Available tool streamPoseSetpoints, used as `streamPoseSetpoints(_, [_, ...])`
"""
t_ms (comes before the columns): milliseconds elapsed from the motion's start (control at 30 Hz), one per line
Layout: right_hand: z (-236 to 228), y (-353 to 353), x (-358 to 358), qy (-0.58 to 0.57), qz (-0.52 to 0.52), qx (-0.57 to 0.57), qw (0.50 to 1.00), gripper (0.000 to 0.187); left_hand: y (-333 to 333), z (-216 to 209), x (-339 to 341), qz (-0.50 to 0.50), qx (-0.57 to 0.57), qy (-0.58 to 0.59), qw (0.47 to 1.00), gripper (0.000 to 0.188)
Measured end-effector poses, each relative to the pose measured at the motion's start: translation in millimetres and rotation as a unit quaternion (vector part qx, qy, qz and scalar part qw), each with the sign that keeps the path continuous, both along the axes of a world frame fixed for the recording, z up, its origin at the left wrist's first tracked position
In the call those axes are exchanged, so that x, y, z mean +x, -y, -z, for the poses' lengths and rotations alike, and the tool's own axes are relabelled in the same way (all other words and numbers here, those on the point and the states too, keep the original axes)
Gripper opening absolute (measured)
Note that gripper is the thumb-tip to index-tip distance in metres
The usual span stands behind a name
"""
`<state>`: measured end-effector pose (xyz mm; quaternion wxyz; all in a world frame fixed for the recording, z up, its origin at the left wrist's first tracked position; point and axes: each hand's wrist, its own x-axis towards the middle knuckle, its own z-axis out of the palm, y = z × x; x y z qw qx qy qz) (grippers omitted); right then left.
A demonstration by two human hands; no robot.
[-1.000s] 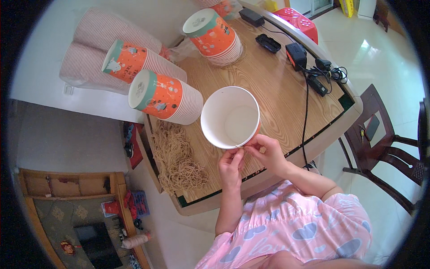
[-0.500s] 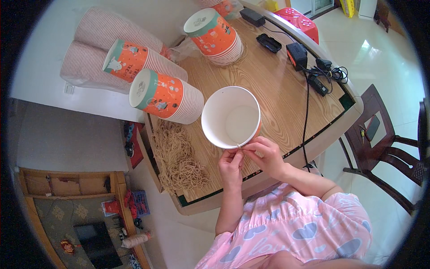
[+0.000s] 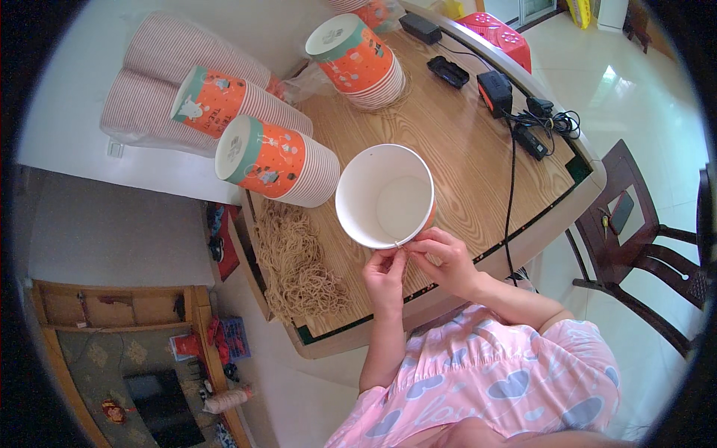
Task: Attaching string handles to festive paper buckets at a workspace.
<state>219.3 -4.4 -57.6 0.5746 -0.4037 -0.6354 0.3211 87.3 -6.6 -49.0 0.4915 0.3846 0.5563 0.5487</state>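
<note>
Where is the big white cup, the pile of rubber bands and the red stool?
white cup point(image 3: 388, 201), head view, on its inside wall.
pile of rubber bands point(image 3: 299, 261), head view, middle of the heap.
red stool point(image 3: 499, 33), head view, on its top.

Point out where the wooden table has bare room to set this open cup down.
Bare wood lies between the open cup, the upright cup stack and the black cable. The left edge is crowded: lying cup stacks and a rubber band pile.
</note>
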Motion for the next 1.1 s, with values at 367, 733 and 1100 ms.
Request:
streamPoseSetpoints(367, [-4.6,-5.3,-2.6,-0.047,0.019,-0.040,0.998,0.012,4.5,-16.2,2.3,0.021,0.053,-0.125,0.991,0.004])
streamPoseSetpoints(733, [0.3,0.3,-5.2,-0.008,0.039,0.027,0.999,0.016,3.3,-7.9,-0.3,0.015,0.060,-0.160,0.985,0.009])
streamPoseSetpoints(1100, [3.7,-3.9,-2.0,-0.002,0.049,0.052,0.997,0.017,5.6,-12.3,-1.4,0.030,-0.036,0.017,0.999,0.008])
